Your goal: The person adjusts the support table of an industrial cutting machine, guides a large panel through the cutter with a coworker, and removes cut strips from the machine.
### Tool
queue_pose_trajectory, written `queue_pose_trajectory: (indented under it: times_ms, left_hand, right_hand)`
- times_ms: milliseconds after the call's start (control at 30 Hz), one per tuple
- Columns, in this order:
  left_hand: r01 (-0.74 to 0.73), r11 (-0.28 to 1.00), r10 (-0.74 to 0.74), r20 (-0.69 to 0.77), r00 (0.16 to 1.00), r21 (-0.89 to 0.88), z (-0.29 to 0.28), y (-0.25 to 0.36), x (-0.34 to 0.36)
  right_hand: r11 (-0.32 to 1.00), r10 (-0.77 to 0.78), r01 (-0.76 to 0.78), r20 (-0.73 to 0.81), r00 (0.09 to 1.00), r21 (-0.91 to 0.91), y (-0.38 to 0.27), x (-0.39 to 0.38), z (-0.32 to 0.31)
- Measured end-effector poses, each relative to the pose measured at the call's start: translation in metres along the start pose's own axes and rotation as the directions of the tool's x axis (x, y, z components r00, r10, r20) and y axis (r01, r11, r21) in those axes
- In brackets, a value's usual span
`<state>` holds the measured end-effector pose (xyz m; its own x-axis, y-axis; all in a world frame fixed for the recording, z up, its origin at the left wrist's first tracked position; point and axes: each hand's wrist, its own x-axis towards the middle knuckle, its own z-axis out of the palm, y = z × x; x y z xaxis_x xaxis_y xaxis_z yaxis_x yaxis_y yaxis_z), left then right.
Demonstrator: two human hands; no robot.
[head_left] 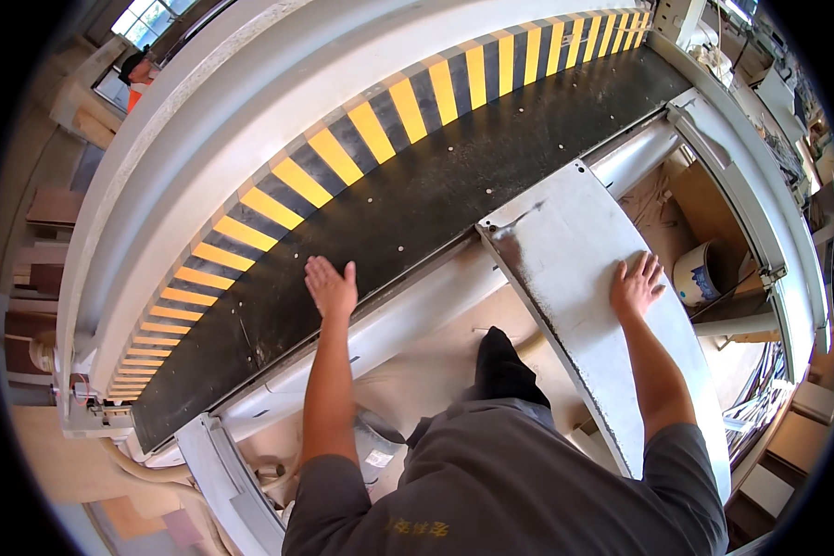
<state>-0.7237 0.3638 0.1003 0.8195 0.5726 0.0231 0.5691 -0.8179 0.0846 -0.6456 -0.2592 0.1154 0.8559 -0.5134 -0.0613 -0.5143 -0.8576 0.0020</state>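
The black bed [491, 167] stretches its long axis from the lower left of the frame to the upper right, bordered on its far side by a yellow-and-black striped band [410, 109]. The white panel [574, 278], right of centre, runs lengthwise from the middle toward the lower right, its far end pointing at the bed's near edge.

The left hand [332, 287] is over the bed, left of centre, its grip unclosed, thumb apart from the fingers; whether the palm touches is unclear. The right hand [636, 284] lies palm down on the panel, its grip flat and fingers slightly spread.

The right arm and sleeve cover part of the panel, hiding some of its near end. The bucket [697, 273] at right is partly hidden by the panel.
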Motion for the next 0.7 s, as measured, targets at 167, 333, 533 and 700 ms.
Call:
queue_pose_trajectory:
  times_ms: [167,333,533,700]
  left_hand:
    - [-0.184,0.982,0.183,-0.041,0.982,-0.029,0.011,0.111,0.025]
    - [-0.334,0.941,0.330,-0.074,0.941,-0.054,0.024,0.200,0.042]
    - [-0.493,0.865,0.486,-0.087,0.870,-0.095,0.029,0.302,0.030]
    - [-0.663,0.738,0.668,0.001,0.744,-0.125,0.027,0.388,-0.024]
  right_hand:
    - [1.000,-0.003,0.002,0.013,1.000,0.013,0.003,0.001,-0.004]
    - [1.000,0.017,-0.017,0.013,1.000,-0.005,0.001,0.002,-0.005]
    - [1.000,-0.002,0.002,0.037,0.999,0.007,-0.001,0.002,-0.009]
    - [1.000,-0.012,0.012,0.001,1.000,0.026,0.001,0.000,-0.007]
